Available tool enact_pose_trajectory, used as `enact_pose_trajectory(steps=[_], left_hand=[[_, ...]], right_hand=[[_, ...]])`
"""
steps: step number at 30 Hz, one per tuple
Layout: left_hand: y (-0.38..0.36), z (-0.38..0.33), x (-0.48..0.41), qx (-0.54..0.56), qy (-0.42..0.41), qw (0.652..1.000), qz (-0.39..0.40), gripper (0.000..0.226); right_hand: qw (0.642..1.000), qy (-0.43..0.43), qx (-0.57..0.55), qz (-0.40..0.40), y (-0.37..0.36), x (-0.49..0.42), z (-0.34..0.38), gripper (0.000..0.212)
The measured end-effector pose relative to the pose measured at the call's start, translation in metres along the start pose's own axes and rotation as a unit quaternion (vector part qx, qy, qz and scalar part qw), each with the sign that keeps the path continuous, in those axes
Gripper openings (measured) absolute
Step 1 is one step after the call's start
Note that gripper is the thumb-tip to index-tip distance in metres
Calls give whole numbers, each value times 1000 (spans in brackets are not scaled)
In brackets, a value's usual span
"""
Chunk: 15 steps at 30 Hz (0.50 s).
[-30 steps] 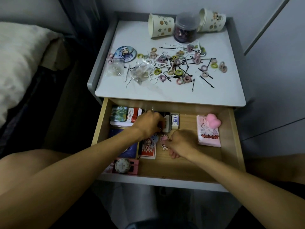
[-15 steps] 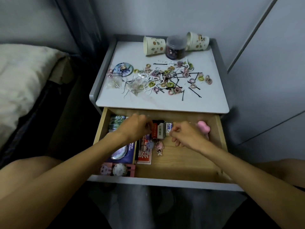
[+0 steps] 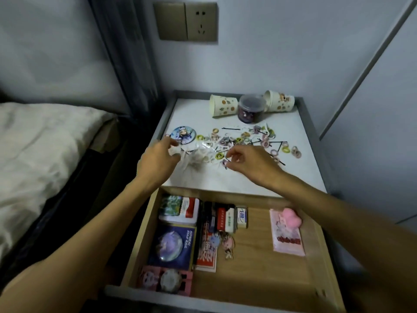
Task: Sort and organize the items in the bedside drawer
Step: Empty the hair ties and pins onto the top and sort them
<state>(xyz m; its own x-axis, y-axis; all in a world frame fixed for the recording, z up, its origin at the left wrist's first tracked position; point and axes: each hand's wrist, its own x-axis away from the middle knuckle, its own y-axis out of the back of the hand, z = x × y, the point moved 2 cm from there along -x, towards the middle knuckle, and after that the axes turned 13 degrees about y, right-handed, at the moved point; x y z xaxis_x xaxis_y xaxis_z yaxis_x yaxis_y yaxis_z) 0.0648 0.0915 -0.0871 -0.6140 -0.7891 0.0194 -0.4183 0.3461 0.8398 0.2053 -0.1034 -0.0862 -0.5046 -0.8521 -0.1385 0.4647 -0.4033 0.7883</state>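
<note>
A bedroom in a home: a bed [image 3: 45,143] with pale rumpled bedding lies at 9 o'clock, and just beside it stands a small bedside cabinet whose white surface [image 3: 300,177] carries scattered hair ties [image 3: 295,152], bobby pins [image 3: 230,129] and paper cups [image 3: 223,107]; its wooden drawer [image 3: 259,267] stands open at 6 o'clock, a wall socket [image 3: 200,21] at 12 o'clock

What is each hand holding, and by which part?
Unclear. Left hand meets the clear bag at its left edge; right hand curls beside a pink hair tie.
</note>
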Motion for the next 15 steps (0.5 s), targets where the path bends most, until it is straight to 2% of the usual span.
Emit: enact_pose_trajectory(steps=[3, 6, 8, 11, 15], left_hand=[[-4, 12, -15, -73, 16, 997, -3, 43], [-11, 17, -23, -110, 8, 994, 14, 46], [-14, 20, -28, -125, 8, 992, 14, 46], [-18, 18, -33, -163, 1, 987, -5, 46], [-25, 13, -38, -196, -11, 981, 5, 47]], right_hand=[[993, 62, 87, 40, -20, -38, 11, 52], [988, 43, 137, 56, -39, -68, 14, 61], [993, 21, 108, 34, -46, -80, 14, 58], [999, -6, 30, -11, -46, -87, 10, 39], [999, -31, -9, -30, -38, -86, 5, 20]])
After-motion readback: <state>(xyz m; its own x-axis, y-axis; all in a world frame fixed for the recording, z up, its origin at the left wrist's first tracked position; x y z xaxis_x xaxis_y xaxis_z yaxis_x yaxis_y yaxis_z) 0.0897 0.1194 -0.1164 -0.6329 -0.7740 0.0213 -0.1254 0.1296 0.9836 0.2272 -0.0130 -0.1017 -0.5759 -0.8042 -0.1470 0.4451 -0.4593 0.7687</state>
